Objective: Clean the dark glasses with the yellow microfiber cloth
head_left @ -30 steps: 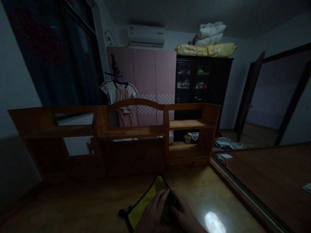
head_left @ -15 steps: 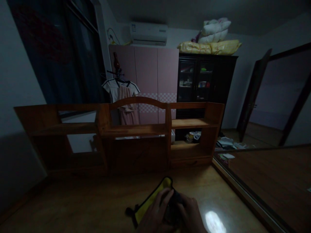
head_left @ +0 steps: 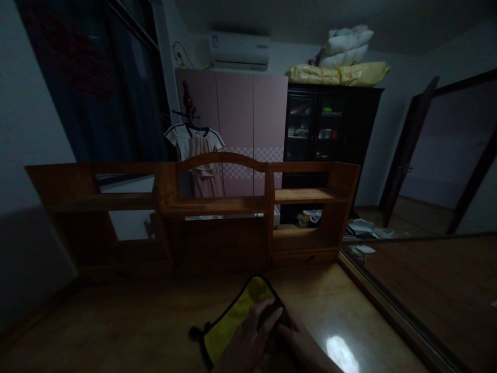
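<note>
A yellow cloth [head_left: 229,324] with a dark border lies on the wooden desk top [head_left: 128,321], near its front edge. My left hand [head_left: 244,344] rests on the cloth's right part, fingers curled over a dark bunched fold. My right hand [head_left: 306,352] meets it from the right and grips the same fold. Both hands are cut off by the bottom of the picture, and the room is very dim.
A wooden shelf unit [head_left: 217,207] stands along the back of the desk. A bright light spot [head_left: 341,355] reflects on the desk to the right of my hands. Behind are a pink wardrobe [head_left: 248,119], a dark cabinet [head_left: 330,129], hanging clothes [head_left: 196,142] and an open door [head_left: 407,150].
My hands and the cloth have stayed at the desk's front edge. The cloth's yellow end now reaches a little further forward and left, and the view has shifted slightly.
</note>
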{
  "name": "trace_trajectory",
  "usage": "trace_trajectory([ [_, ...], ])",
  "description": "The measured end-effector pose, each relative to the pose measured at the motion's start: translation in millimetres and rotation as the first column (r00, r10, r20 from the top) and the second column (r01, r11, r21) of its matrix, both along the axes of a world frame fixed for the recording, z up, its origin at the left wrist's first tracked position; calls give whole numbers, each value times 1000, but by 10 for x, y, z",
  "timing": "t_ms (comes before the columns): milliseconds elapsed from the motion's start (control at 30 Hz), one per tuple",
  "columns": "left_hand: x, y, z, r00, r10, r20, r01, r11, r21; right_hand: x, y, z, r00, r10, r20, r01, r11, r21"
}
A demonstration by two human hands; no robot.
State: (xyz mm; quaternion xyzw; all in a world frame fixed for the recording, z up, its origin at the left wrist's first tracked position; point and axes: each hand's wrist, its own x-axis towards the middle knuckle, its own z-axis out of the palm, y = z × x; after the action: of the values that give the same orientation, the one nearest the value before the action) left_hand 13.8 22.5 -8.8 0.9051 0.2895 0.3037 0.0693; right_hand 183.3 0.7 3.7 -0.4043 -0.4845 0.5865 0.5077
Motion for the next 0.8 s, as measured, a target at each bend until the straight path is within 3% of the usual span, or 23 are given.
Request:
trace_trajectory([
  [133, 27, -18, 88, 999, -40, 5, 40, 996, -84, 118, 19, -201, 939, -208, 275, 153, 966, 209],
  [300, 20, -116, 234, 998, -41, 40, 47, 984, -171, 169, 30, -305, 837, -334, 433, 139, 896, 421],
  [433, 7, -157, 286, 997, -22, 73, 38, 975, -221, 163, -9, -189, 771, -394, 500, 141, 871, 470],
  [600, 9, -148, 234, 995, -14, 97, 33, 980, -198, 198, -41, -56, 645, -436, 627, 186, 886, 425],
  [667, 9, -129, 163, 997, -4, 81, 16, 988, -153, 188, -40, -18, 662, -427, 616, 200, 893, 404],
  [800, -4, -99, 49, 998, 49, 51, -45, 997, -68, 125, -24, 20, 821, -319, 474, 160, 925, 345],
])
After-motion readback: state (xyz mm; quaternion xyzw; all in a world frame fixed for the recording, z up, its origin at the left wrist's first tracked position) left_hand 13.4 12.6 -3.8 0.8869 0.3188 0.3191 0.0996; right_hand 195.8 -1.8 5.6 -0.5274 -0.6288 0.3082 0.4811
